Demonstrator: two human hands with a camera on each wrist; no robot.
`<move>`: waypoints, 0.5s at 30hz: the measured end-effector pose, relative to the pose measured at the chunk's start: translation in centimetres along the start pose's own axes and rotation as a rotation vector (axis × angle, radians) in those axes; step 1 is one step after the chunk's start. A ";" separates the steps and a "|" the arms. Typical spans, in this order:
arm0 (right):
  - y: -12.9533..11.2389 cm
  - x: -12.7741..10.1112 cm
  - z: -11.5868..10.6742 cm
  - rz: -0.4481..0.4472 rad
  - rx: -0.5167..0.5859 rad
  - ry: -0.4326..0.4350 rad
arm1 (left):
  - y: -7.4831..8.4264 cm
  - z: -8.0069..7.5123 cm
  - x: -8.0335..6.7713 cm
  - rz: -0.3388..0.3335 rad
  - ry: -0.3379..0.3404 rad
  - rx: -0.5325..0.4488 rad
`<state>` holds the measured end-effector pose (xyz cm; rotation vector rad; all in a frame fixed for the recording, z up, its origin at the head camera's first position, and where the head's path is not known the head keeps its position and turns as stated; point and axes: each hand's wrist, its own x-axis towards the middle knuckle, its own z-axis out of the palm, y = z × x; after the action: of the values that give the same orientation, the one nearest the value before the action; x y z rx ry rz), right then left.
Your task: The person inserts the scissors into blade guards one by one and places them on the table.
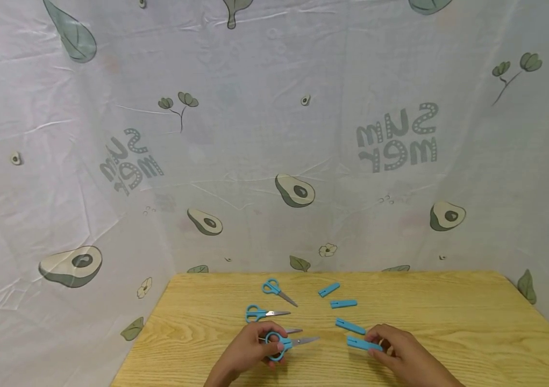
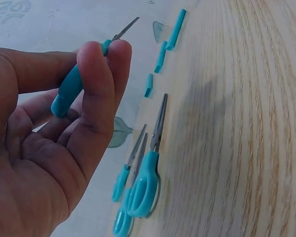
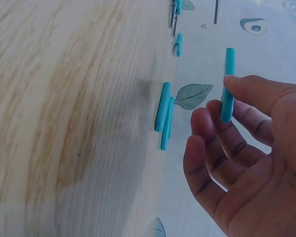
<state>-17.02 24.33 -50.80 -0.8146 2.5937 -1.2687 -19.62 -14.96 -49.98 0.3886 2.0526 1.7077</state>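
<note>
My left hand point(image 1: 250, 346) pinches a pair of blue-handled scissors point(image 2: 69, 91) by the handles, raised above the table, its metal blades pointing right. Across from it, my right hand point(image 1: 402, 352) holds a blue blade cover point(image 3: 229, 64) between thumb and fingers, one end toward the blades. Cover and blades are apart. Past the left hand lie three more scissors: one at the back point(image 1: 271, 287), one in the middle point(image 1: 255, 313), and one point(image 1: 294, 330) mostly hidden by that hand. Three more covers, far point(image 1: 329, 289), middle point(image 1: 343, 303) and near point(image 1: 350, 325), lie to their right.
The wooden table point(image 1: 448, 306) extends right of the covers and left of the scissors. Behind it and at both sides hangs a pale sheet point(image 1: 255, 145) printed with avocados, leaves and lettering, meeting the table's back edge.
</note>
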 end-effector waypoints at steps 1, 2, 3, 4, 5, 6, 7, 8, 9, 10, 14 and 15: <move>0.0 0.0 0.0 0.000 0.004 0.001 | 0.0 0.0 0.0 0.002 -0.006 0.002; -0.1 0.0 0.0 0.000 0.009 0.003 | 0.0 -0.1 0.1 0.004 -0.013 0.001; -0.1 0.1 0.0 -0.003 0.013 0.004 | 0.1 0.0 0.1 0.008 -0.019 0.000; -0.1 0.1 0.0 -0.006 0.020 0.004 | 0.1 -0.1 0.1 0.010 -0.025 -0.002; -0.1 0.1 0.0 -0.009 0.027 0.003 | 0.2 -0.1 0.1 0.012 -0.030 -0.004; -0.1 0.1 0.0 -0.009 0.034 0.003 | 0.2 -0.1 0.1 0.017 -0.035 -0.007; -0.1 0.1 0.1 -0.012 0.039 0.003 | 0.3 -0.1 0.1 0.023 -0.041 -0.010; -0.1 0.2 0.1 -0.009 0.046 0.002 | 0.3 -0.1 0.1 0.027 -0.046 -0.015; -0.2 0.2 0.1 -0.004 0.051 0.001 | 0.3 -0.1 0.1 0.031 -0.051 -0.017; -0.2 0.2 0.1 -0.001 0.056 0.000 | 0.4 -0.2 0.2 0.033 -0.055 -0.020; -0.4 0.2 0.0 0.025 0.073 0.000 | 0.5 -0.2 0.3 0.044 -0.065 -0.019; -0.5 0.2 0.0 0.030 0.075 0.002 | 0.6 -0.2 0.3 0.044 -0.065 -0.018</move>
<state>-17.03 23.98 -50.41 -0.7584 2.5330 -1.3499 -20.02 -14.86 -49.43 0.4800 1.9947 1.7149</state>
